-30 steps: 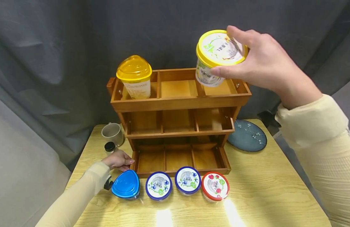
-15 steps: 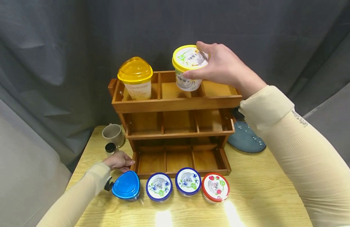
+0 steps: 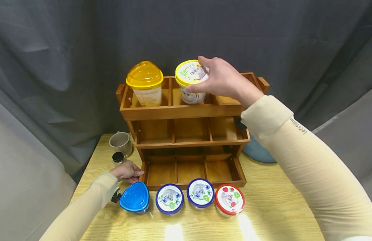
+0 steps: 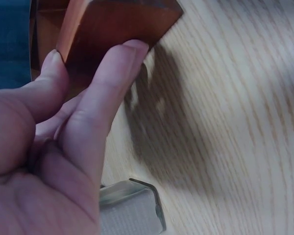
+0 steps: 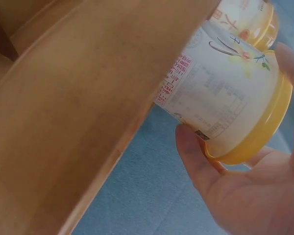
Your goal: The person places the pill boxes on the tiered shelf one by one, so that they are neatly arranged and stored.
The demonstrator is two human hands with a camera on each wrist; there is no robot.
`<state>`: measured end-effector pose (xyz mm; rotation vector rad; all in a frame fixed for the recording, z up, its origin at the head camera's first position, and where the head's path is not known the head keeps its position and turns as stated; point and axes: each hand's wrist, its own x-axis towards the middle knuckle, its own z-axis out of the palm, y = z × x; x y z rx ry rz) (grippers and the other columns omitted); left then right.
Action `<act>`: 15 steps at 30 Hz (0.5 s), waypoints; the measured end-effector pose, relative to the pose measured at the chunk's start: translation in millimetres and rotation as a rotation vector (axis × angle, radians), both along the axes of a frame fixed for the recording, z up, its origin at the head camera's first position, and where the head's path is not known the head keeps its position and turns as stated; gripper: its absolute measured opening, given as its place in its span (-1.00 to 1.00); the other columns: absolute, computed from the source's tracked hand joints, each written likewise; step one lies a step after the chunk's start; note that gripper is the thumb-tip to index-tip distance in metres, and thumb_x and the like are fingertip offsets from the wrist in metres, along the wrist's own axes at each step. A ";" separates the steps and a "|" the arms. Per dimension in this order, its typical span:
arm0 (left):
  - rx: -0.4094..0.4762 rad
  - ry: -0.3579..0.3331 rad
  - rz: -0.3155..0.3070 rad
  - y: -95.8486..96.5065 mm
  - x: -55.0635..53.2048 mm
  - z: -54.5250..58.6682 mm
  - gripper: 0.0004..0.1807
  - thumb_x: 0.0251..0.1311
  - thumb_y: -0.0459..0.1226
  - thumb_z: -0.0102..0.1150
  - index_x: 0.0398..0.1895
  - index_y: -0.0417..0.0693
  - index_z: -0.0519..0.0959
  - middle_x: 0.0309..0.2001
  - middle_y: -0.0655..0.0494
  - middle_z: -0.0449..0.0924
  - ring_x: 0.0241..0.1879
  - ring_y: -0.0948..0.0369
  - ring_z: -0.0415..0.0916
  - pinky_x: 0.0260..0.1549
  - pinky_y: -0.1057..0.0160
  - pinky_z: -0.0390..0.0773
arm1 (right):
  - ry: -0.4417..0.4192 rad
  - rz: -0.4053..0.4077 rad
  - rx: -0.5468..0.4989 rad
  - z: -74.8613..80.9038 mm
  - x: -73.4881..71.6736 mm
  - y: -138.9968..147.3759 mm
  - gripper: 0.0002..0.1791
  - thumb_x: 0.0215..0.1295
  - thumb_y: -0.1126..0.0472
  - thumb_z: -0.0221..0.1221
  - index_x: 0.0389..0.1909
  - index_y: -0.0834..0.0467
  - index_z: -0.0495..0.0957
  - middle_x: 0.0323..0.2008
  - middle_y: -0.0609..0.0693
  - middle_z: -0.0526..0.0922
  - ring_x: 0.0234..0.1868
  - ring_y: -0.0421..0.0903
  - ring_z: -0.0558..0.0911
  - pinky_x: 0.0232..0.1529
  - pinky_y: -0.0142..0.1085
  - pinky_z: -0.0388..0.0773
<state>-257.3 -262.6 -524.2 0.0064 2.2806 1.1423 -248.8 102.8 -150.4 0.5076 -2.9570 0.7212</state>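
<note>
Right grip [image 3: 220, 78]: thumb and fingers pinching our round white tub with a yellow lid [image 3: 190, 76].
Tub: 12 o'clock, over the top-tier middle compartment of our brown wooden three-tier organizer [image 3: 180, 113].
Left grip [image 3: 128, 170]: 8 o'clock, we pinched the organizer's bottom-tier edge.

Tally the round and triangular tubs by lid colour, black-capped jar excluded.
Yellow/amber: 2 (domed tub, held tub)
Blue: 3 (triangular tub, left blueberry tub, right blueberry tub)
Red: 1 (red-lidded tub)
Total: 6
</note>
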 end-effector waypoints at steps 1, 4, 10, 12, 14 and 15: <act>0.002 -0.002 0.002 0.2 -0.1 0.3 -0.74 0.34 -0.29 0.22 -0.17 -0.42 0.65 -0.51 -0.06 0.61 -0.60 0.22 0.59 -0.50 0.25 0.71 | -0.004 0.001 0.001 -1.1 -0.8 0.1 0.24 0.00 -0.33 0.40 0.56 0.08 -0.03 0.47 0.04 0.21 0.41 0.01 0.22 0.30 -0.09 0.30; -0.002 -0.002 0.004 0.3 -1.1 0.7 -0.73 0.34 -0.29 0.22 -0.16 -0.41 0.65 -0.51 -0.06 0.61 -0.61 0.22 0.59 -0.49 0.25 0.71 | -0.012 0.008 0.002 -4.1 -3.0 0.2 0.25 -0.01 -0.32 0.41 0.56 0.09 -0.05 0.45 0.07 0.23 0.38 0.02 0.26 0.25 -0.11 0.32; -0.010 0.000 0.005 -0.5 -1.8 0.2 -0.73 0.34 -0.28 0.23 -0.17 -0.41 0.65 -0.53 -0.05 0.60 -0.61 0.21 0.60 -0.50 0.25 0.71 | -0.022 0.032 -0.015 -11.6 -7.2 -0.5 0.26 -0.01 -0.28 0.44 0.55 0.14 -0.05 0.46 0.07 0.23 0.27 -0.02 0.32 0.18 -0.16 0.34; -0.008 0.000 0.003 -0.6 -1.9 -0.4 -0.73 0.34 -0.28 0.22 -0.17 -0.41 0.65 -0.54 -0.05 0.60 -0.62 0.21 0.60 -0.50 0.25 0.71 | -0.023 0.041 -0.018 -14.3 -7.9 -0.7 0.26 -0.01 -0.27 0.45 0.55 0.16 -0.05 0.43 0.09 0.27 0.23 -0.02 0.34 0.16 -0.17 0.33; -0.007 0.000 0.000 -0.4 -2.0 -0.9 -0.73 0.35 -0.28 0.22 -0.17 -0.41 0.65 -0.55 -0.05 0.59 -0.62 0.22 0.60 -0.51 0.25 0.71 | -0.027 0.050 -0.017 -16.9 -8.4 -0.4 0.27 -0.01 -0.27 0.45 0.55 0.17 -0.06 0.39 0.11 0.32 0.19 -0.01 0.35 0.14 -0.17 0.34; -0.007 -0.003 0.005 -0.1 -2.1 -0.6 -0.73 0.35 -0.28 0.22 -0.16 -0.40 0.66 -0.55 -0.05 0.59 -0.62 0.22 0.60 -0.50 0.25 0.71 | -0.028 0.054 -0.015 -17.8 -8.6 -0.3 0.27 -0.01 -0.27 0.45 0.56 0.17 -0.07 0.37 0.12 0.34 0.17 -0.01 0.36 0.13 -0.18 0.34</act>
